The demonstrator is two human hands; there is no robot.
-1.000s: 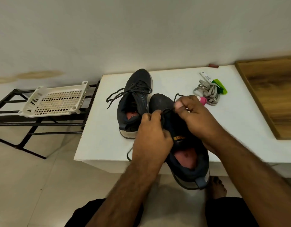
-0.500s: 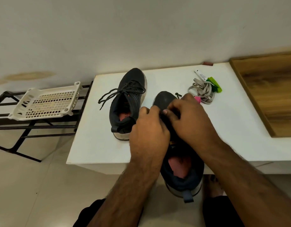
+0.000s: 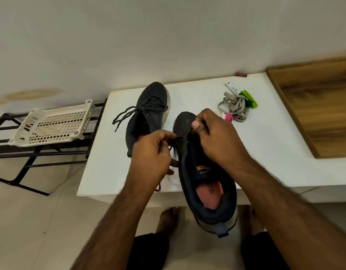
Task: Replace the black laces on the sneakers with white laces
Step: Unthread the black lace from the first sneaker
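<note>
Two dark grey sneakers with black laces, a white table, pale grey laces, a white holey basket.

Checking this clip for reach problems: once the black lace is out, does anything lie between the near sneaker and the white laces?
Nothing visible does. The white laces lie on bare table just beyond the right hand, which holds the near sneaker.

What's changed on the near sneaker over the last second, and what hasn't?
The left hand and right hand, bunched together over the near sneaker half a second ago, have drawn apart, with a stretch of black lace now showing between them. Both still pinch it. The far sneaker stays laced on the table, and the white laces lie untouched.
</note>
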